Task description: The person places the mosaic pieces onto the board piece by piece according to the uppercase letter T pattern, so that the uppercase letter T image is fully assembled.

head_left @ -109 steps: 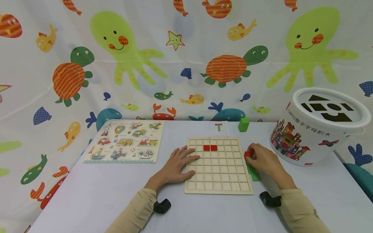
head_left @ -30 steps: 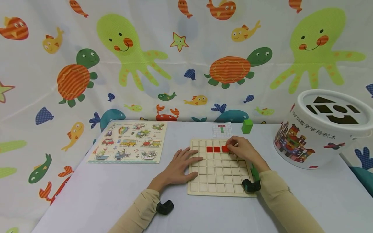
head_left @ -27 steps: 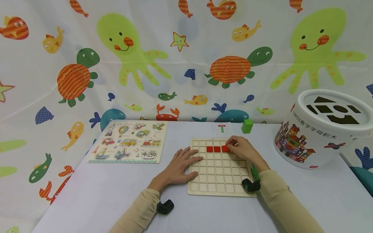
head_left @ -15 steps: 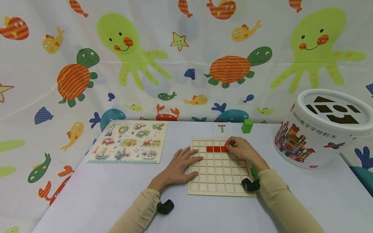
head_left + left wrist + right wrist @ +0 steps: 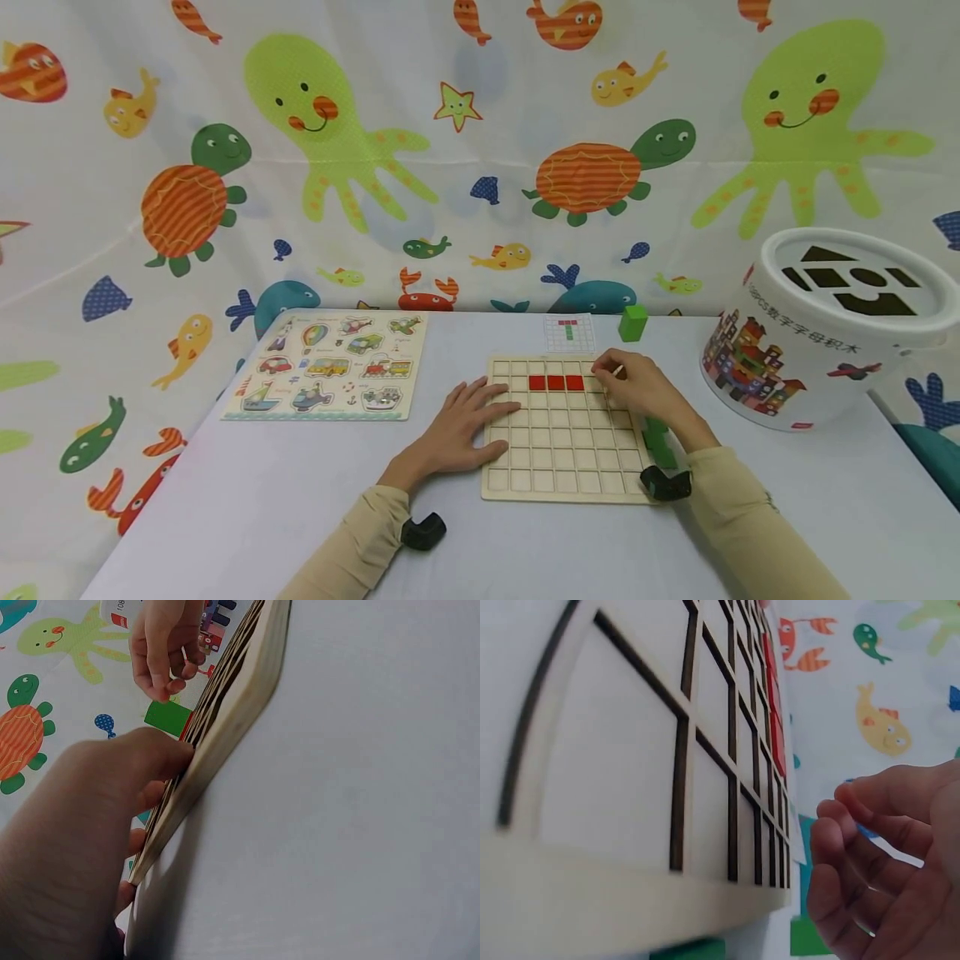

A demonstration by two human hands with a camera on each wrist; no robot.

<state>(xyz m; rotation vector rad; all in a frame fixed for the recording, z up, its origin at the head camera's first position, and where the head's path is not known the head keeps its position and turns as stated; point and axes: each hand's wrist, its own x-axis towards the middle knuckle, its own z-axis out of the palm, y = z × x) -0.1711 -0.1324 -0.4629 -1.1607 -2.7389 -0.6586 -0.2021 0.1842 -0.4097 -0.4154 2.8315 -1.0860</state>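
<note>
A wooden grid board (image 5: 538, 460) lies on the table. Three red square tiles (image 5: 556, 382) sit side by side in its second row from the back. My left hand (image 5: 465, 427) rests on the board's left side with fingers spread, the thumb at its edge in the left wrist view. Just right of the red tiles, my right hand (image 5: 637, 385) hovers over the board's back right part. Its fingers (image 5: 829, 844) are loosely bent, with nothing between them in the right wrist view. Green tiles (image 5: 658, 443) lie against the board's right edge, partly behind the right wrist.
Behind the board lie a small card (image 5: 570, 343) printed with a red and green T and a green block (image 5: 633, 323). A picture puzzle board (image 5: 322, 392) lies at the left. A white lidded bucket (image 5: 810, 342) stands at the right.
The third red tile, earlier carried from the right edge by my right hand, now lies in its cell. The right hand has let go and moved slightly right. The left hand stays put.
</note>
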